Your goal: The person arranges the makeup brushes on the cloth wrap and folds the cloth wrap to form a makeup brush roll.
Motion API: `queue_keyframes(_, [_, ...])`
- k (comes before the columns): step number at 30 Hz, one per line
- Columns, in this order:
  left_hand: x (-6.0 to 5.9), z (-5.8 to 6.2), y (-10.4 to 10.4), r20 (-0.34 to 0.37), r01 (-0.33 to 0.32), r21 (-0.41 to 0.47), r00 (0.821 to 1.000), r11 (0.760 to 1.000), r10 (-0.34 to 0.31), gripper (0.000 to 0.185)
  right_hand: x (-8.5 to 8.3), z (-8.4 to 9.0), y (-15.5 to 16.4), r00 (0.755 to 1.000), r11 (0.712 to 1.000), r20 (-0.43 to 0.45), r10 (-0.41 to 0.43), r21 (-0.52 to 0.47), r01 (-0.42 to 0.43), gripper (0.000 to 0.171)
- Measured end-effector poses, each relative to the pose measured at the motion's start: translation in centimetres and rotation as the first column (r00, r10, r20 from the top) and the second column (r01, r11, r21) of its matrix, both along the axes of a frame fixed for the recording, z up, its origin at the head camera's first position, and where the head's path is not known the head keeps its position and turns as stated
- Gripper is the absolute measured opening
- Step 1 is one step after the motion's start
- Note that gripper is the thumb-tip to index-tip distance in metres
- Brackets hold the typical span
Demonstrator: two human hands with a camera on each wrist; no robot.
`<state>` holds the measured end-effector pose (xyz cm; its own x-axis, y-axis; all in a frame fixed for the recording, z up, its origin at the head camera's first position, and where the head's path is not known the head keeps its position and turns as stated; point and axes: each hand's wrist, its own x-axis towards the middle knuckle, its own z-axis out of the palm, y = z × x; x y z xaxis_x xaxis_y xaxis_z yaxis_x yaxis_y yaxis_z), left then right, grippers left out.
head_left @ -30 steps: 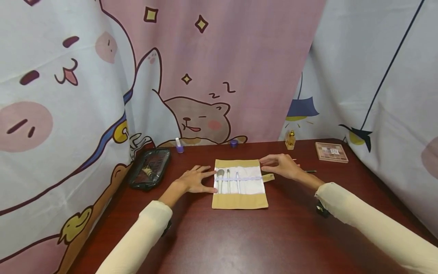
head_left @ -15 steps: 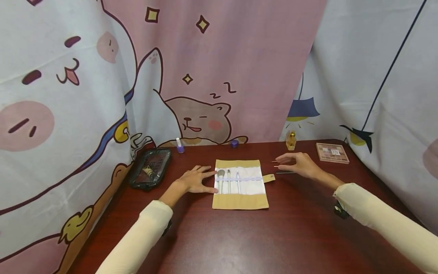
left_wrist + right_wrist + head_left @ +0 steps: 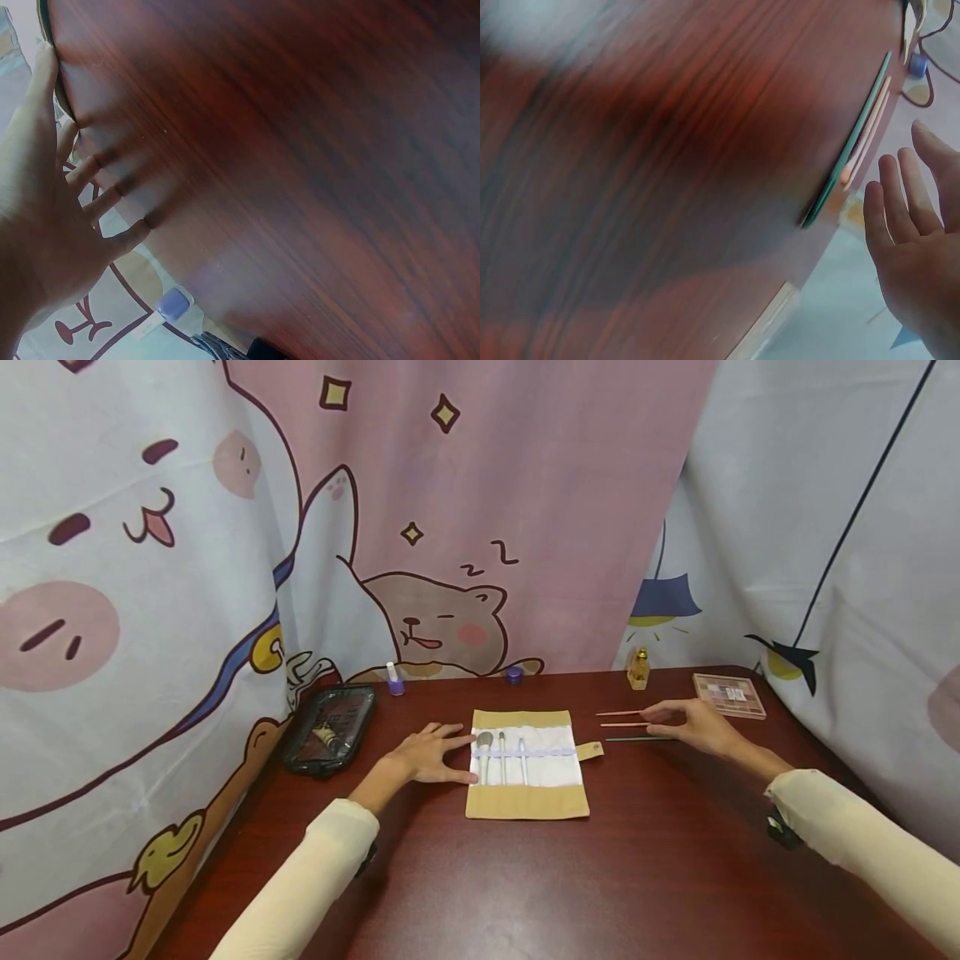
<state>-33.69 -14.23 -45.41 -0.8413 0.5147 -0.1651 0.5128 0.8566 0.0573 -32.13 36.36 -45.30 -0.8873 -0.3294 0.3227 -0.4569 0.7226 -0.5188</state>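
An unrolled tan and white brush roll (image 3: 525, 800) lies on the dark wooden table (image 3: 600, 877), with three silver brushes (image 3: 483, 753) tucked under its lilac band. My left hand (image 3: 442, 750) lies flat beside the roll's left edge, fingertips at the edge; in the left wrist view its spread fingers (image 3: 90, 187) press the wood. My right hand (image 3: 663, 721) is to the right of the roll, fingers fairly straight, at the right ends of two pink sticks (image 3: 621, 719) and a dark green one (image 3: 637, 739). In the right wrist view the hand (image 3: 911, 225) holds nothing and stands apart from the green stick (image 3: 847, 154).
A black cosmetic bag (image 3: 330, 739) sits at the left. Along the back stand a nail polish bottle (image 3: 392, 679), a small purple jar (image 3: 513, 674) and a gold bottle (image 3: 637, 667). An eyeshadow palette (image 3: 727, 695) lies at the back right. Cartoon curtains close in three sides.
My right hand has moved right, from the roll's right edge to the thin sticks, uncovering them. The left hand and the roll have not moved.
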Motion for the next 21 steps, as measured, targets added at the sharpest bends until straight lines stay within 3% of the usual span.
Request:
queue_keyframes(7, [0.1, 0.0, 0.0, 0.002, -0.011, -0.008, 1.000, 1.000, 0.011, 0.094, -0.1, -0.8, 2.7, 0.999, 0.998, -0.038, -0.029, 0.061, 0.031, 0.025])
queue_keyframes(21, [0.1, 0.2, 0.1, -0.006, -0.001, -0.007, 1.000, 1.000, 0.001, 0.093, -0.1, -2.1, 5.9, 0.995, 0.987, -0.015, -0.099, 0.126, 0.100, 0.024])
